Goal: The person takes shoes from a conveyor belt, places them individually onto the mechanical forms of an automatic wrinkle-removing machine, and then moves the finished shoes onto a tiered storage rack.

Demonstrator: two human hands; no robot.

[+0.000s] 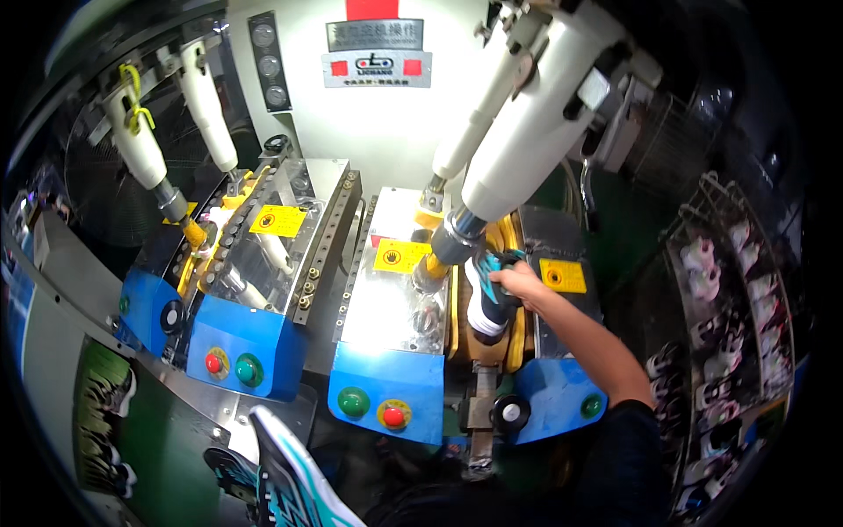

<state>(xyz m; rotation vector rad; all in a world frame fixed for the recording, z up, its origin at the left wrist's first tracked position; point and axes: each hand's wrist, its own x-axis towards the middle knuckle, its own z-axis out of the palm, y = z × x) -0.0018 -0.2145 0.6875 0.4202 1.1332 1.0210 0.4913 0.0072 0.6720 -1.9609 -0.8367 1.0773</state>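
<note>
My right hand (520, 283) is closed on the upper of a black, white and teal sneaker (485, 303). The sneaker sits in the right-hand station of a sole press, between yellow pads (518, 338) and under a thick white press cylinder (527, 123). Close to me at the lower left, another teal, black and white sneaker (303, 479) stands tilted, beside a dark shoe part (233, 470). No part of my left hand shows, so whether it holds that sneaker is hidden.
Blue panels carry green buttons (354, 401) and red buttons (393, 415). A second press station (241, 290) stands left, with its own cylinders (136, 145). At right is a wire rack (711, 184) with several shoes; more shoes (110, 395) lie at lower left.
</note>
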